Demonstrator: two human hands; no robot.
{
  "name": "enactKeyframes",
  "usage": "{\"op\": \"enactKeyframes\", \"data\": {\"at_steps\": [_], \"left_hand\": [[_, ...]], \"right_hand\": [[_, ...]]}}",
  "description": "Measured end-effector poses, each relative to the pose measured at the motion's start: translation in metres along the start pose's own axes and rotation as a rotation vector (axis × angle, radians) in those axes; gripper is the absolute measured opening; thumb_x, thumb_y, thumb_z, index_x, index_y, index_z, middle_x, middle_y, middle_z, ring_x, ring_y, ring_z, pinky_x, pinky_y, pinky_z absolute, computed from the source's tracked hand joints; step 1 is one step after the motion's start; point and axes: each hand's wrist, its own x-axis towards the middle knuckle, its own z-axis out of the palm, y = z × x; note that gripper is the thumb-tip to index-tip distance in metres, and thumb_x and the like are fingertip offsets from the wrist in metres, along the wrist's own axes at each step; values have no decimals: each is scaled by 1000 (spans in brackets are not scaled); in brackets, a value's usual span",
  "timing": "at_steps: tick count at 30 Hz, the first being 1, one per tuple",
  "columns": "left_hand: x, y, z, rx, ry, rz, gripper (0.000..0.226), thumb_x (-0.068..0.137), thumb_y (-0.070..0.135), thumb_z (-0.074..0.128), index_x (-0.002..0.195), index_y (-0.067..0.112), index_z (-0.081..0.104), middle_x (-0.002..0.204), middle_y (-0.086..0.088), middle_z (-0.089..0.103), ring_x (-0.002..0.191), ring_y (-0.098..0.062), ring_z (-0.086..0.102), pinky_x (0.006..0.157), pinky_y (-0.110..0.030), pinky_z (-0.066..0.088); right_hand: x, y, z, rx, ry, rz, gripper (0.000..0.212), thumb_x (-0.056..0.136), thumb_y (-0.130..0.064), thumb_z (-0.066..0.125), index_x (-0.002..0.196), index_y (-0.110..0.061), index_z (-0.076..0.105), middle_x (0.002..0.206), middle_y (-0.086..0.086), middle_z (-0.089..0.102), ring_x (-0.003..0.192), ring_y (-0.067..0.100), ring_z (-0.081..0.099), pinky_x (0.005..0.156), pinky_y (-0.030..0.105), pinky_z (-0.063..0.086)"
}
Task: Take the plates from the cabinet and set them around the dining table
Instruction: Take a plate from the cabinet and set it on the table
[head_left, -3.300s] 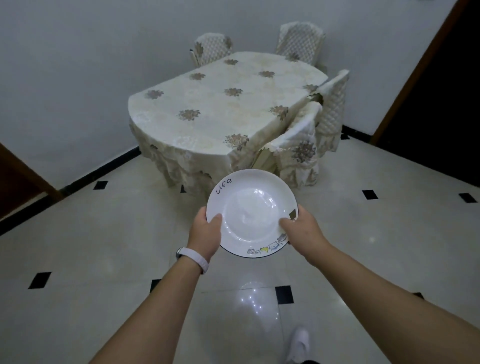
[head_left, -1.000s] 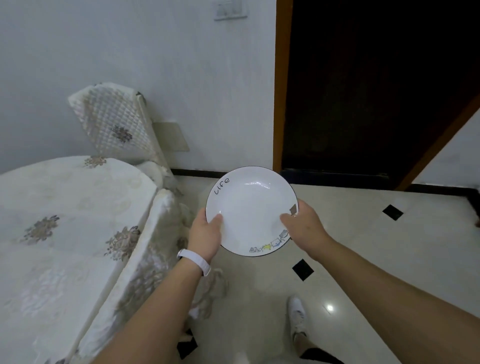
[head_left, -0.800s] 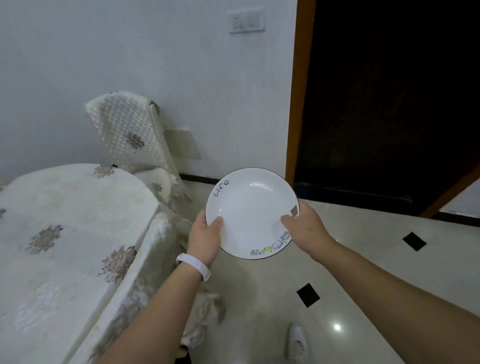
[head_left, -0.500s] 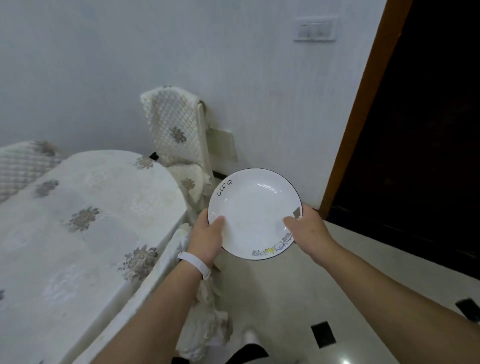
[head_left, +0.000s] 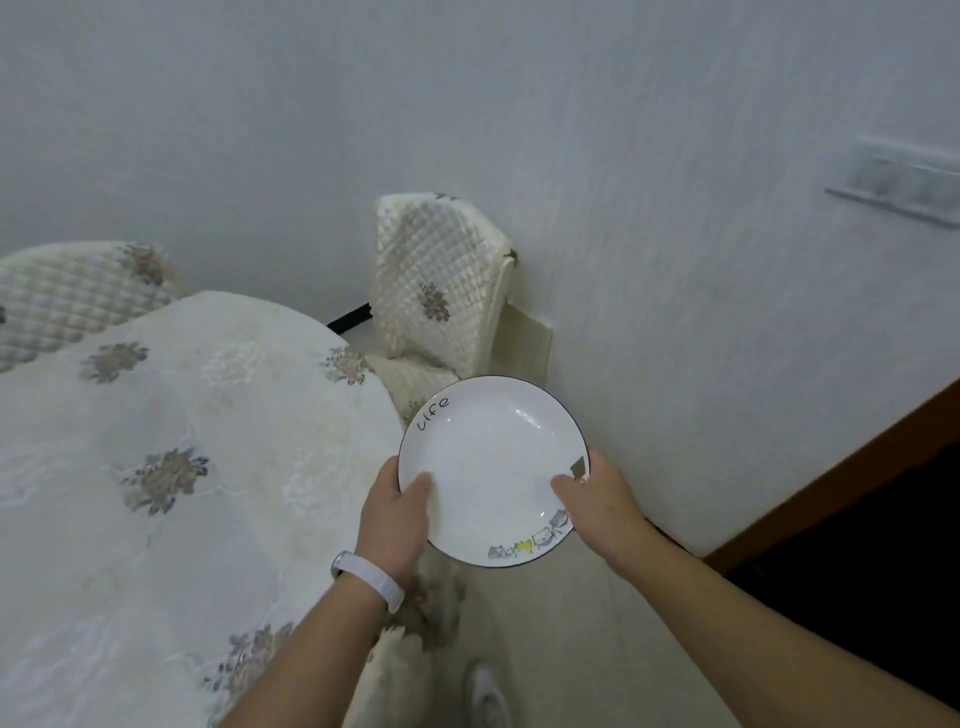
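Plate (head_left: 493, 470) | left hand (head_left: 395, 519) and right hand (head_left: 597, 501) are gripping its rim | dining table (head_left: 156, 467) is lying at nine o'clock, left hand nearer

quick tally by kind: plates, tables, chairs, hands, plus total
plate: 1
table: 1
chairs: 3, the last partly hidden by an arm
hands: 2, left hand and right hand, both holding the plate
total: 7

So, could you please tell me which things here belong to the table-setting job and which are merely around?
Job: plate, gripped by left hand and right hand; dining table.
Merely around: chair by the wall, wall switch, wristband, shoe.
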Motion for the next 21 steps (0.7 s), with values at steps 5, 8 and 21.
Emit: {"op": "enactKeyframes", "data": {"at_steps": [5, 8, 21], "left_hand": [[75, 15, -21, -43, 75, -30, 20, 93, 10, 51, 91, 29, 57, 95, 7, 64, 86, -14, 60, 68, -31, 47], [102, 21, -39, -53, 137, -42, 15, 92, 10, 50, 94, 22, 60, 92, 6, 65, 83, -14, 60, 63, -29, 45], [167, -7, -114, -141, 534, -170, 12, 89, 17, 52, 90, 21, 63, 86, 2, 69, 78, -18, 65, 66, -36, 52]], "right_hand": [[70, -45, 42, -33, -59, -24, 24, 85, -3, 51, 78, -25, 56, 62, -15, 62, 57, 1, 54, 54, 16, 41], [98, -63, 68, -68, -138, -38, 20, 81, -11, 51, 88, -24, 63, 75, -10, 67, 71, 14, 60, 64, 26, 45], [197, -114, 198, -264, -467, -152, 33, 66, -21, 51, 97, -16, 63, 89, 7, 71, 85, 23, 67, 77, 40, 56]]}}
